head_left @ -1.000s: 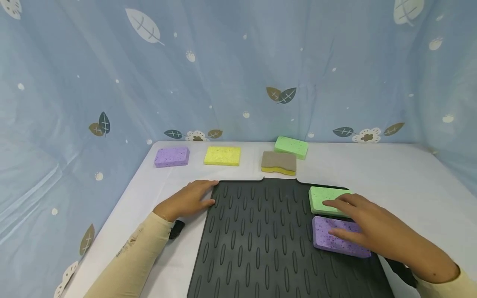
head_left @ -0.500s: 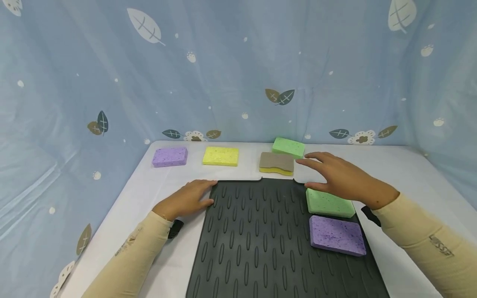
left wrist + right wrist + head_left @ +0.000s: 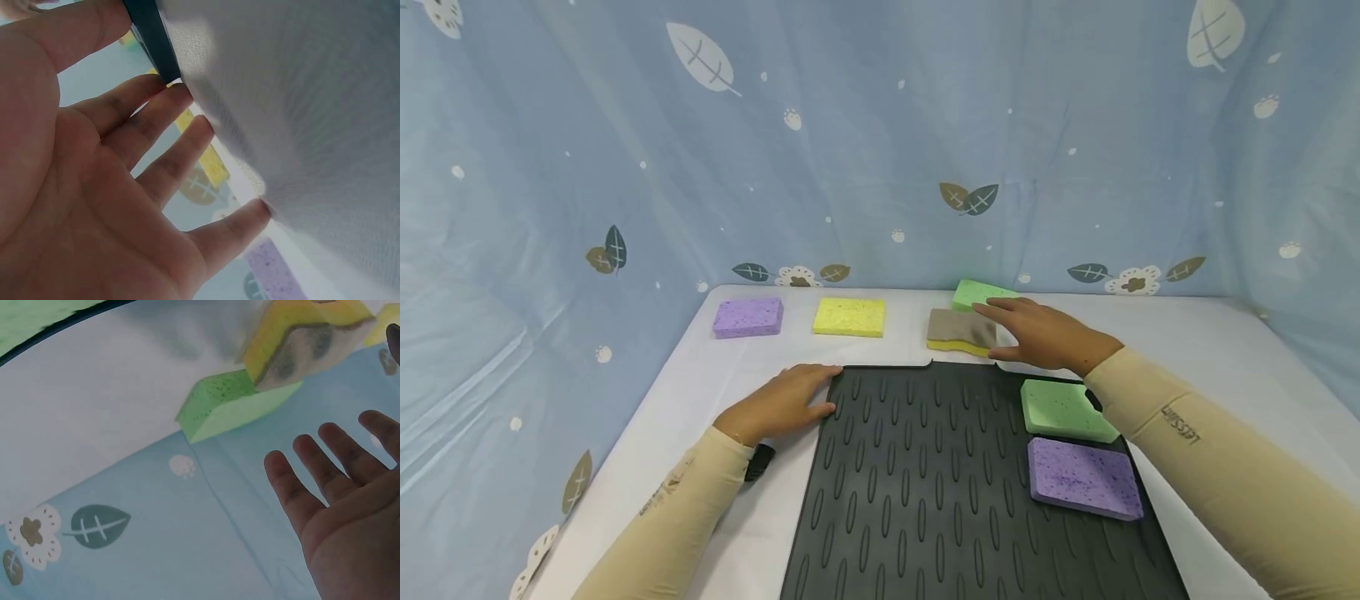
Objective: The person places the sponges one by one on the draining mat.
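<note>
My right hand [image 3: 1037, 336] hovers with spread fingers over the right end of a grey-and-yellow scrub sponge [image 3: 958, 327], and nothing is in its grasp. Behind that sponge lies a green sponge [image 3: 973, 293], partly hidden by the fingers. My left hand [image 3: 782, 406] rests at the upper left corner of a black ribbed mat [image 3: 910, 483], its thumb at the mat's edge and its fingertips on the white cloth. On the mat's right side a second green sponge [image 3: 1063, 410] sits just above a purple sponge [image 3: 1084, 477].
Along the back of the white-covered table [image 3: 1247, 375] lie another purple sponge [image 3: 748, 317] and a yellow sponge [image 3: 849, 317]. A blue patterned curtain [image 3: 865, 142] hangs behind and to the left.
My right hand has left the green and purple sponges on the mat and moved forward and left to the scrub sponge. The left hand has stayed at the mat's corner.
</note>
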Tool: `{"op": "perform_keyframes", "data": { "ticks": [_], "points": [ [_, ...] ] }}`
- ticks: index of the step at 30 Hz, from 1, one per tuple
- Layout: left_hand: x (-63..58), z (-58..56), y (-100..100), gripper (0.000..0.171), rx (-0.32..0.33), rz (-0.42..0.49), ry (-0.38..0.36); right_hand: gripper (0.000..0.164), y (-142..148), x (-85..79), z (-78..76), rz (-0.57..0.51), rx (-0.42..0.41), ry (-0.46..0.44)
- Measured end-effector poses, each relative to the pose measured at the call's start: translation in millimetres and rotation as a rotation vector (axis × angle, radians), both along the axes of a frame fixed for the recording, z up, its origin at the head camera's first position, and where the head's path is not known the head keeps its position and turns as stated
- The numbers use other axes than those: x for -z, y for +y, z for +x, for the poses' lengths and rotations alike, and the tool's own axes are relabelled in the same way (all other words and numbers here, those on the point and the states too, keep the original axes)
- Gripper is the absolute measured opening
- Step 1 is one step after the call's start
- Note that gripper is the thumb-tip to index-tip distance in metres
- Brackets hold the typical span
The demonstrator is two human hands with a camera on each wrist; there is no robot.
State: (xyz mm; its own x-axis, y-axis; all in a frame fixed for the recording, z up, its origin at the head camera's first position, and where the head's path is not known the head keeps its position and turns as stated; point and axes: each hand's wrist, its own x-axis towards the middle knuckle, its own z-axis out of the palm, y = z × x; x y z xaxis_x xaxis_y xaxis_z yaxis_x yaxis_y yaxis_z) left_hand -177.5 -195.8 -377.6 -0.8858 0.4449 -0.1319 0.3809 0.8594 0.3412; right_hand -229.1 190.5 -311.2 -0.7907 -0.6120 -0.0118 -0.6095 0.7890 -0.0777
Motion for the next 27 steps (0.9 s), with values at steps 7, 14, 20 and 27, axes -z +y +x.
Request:
{"op": "perform_keyframes", "data": {
  "ticks": [7, 14, 20, 27],
  "points": [
    [-0.9, -1.9, 2, 0.063, -0.003, -0.018, -0.006, 0.074, -16, 7.2, -15.9, 0.021, 0.015, -0.087],
    [-0.6, -3.3, 1, 0.063, -0.003, -0.035, -0.003, 0.079, -23, 17.1, -29.5, 0.043, 0.034, -0.119],
    [-0.4, -0.9, 2, 0.063, -0.015, -0.025, -0.013, 0.082, -29, 23.0, -36.7, 0.036, 0.025, -0.119],
    [1.2, 0.2, 1, 0.063, -0.027, -0.034, -0.010, 0.080, -40, 24.2, -39.2, 0.029, 0.001, -0.134]
  ]
}}
